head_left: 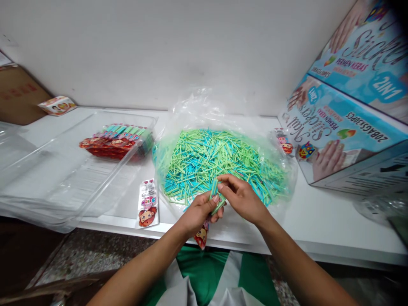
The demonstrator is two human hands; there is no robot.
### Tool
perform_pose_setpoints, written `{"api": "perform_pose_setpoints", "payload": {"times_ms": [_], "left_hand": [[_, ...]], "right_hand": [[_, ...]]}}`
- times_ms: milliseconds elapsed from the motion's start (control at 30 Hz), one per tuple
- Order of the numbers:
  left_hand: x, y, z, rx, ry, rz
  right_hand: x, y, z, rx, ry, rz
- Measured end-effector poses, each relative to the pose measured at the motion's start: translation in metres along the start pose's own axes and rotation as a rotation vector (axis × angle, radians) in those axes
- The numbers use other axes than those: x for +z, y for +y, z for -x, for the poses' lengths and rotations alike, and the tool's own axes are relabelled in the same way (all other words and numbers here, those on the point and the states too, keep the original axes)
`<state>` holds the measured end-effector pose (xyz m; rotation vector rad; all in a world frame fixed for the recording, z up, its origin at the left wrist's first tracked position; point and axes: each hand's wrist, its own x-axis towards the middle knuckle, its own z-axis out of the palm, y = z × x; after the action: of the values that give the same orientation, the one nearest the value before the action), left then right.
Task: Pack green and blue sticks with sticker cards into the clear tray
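Over the front edge of the table, my left hand [204, 208] is closed around a small printed packet [201, 238], whose red cartoon-figure end hangs below the fingers. Thin green and blue sticks [214, 187] stand up out of its grip, partly hidden by the fingers. My right hand [244, 199] pinches at the upper part of these sticks with thumb and fingers. Just beyond both hands, a clear plastic bag [194, 104] lies spread open around a large heap of loose green and blue sticks [210, 157]. One flat packet [148, 204] rests on the table left of my hands.
To the left, a clear plastic tray [92, 191] holds a row of filled packets [117, 140]. A cardboard box [21, 93] and a small printed box [57, 105] sit behind it. Blue nail-sticker boxes [344, 127] are stacked at right, with another packet [283, 140] beside them.
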<state>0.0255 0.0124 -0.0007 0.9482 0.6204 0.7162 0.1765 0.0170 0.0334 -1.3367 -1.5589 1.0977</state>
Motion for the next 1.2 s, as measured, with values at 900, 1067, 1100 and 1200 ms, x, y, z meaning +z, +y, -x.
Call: {"api": "perform_pose_setpoints", "payload": {"times_ms": [900, 1067, 1100, 1200], "left_hand": [[-0.0003, -0.0001, 0.004, -0.053, 0.005, -0.132], [-0.0005, -0.0007, 0.0033, -0.041, -0.018, -0.125], [-0.0007, -0.0006, 0.0033, -0.044, -0.018, -0.13], [-0.001, 0.0001, 0.0037, -0.05, -0.017, -0.149]], "right_hand": [[-0.0033, -0.0035, 0.0007, -0.01, -0.051, 0.0], [-0.0046, -0.0053, 0.0014, 0.001, -0.045, -0.006], [-0.005, -0.0058, 0.0014, -0.005, -0.044, -0.019], [-0.0066, -0.0077, 0.0008, -0.049, -0.045, -0.01]]}}
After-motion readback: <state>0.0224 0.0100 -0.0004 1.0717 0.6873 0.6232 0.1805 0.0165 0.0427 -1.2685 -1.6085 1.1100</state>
